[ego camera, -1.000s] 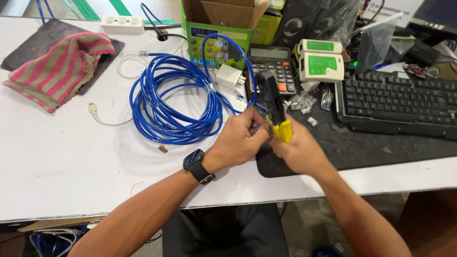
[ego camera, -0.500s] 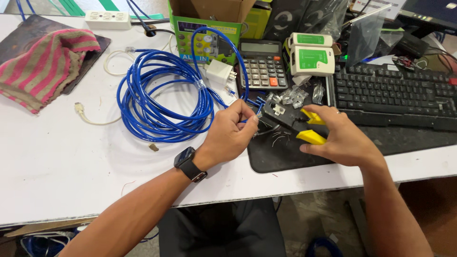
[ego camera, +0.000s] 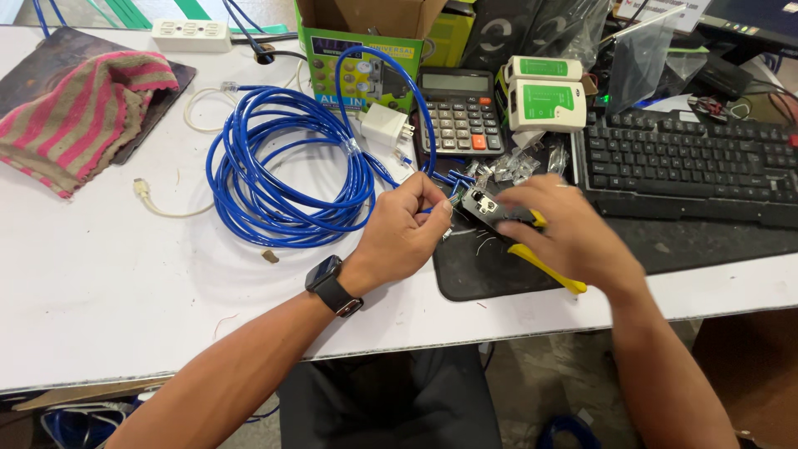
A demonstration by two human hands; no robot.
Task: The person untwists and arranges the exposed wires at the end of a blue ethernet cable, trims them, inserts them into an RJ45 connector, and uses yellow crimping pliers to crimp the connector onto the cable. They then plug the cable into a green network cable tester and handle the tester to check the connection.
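My left hand (ego camera: 403, 233), with a dark watch on its wrist, pinches the end of the blue network cable (ego camera: 283, 170) just above the black mat (ego camera: 490, 266). The rest of that cable lies coiled on the white table to the left. My right hand (ego camera: 565, 229) is blurred and rests over a crimping tool (ego camera: 499, 212) with yellow handles, which lies on the mat; its metal head points toward my left fingers. Small clear plugs (ego camera: 511, 170) are scattered on the mat behind the tool.
A calculator (ego camera: 461, 112), two green-and-white cable testers (ego camera: 544, 100) and a black keyboard (ego camera: 690, 166) lie at the back right. A green cardboard box (ego camera: 357, 58) and a white adapter (ego camera: 384, 126) stand behind the coil. A striped cloth (ego camera: 79, 116) lies far left.
The crimping tool has come down from upright in my right hand to lying on the mat. My left hand keeps pinching the cable end. The view has shifted slightly.
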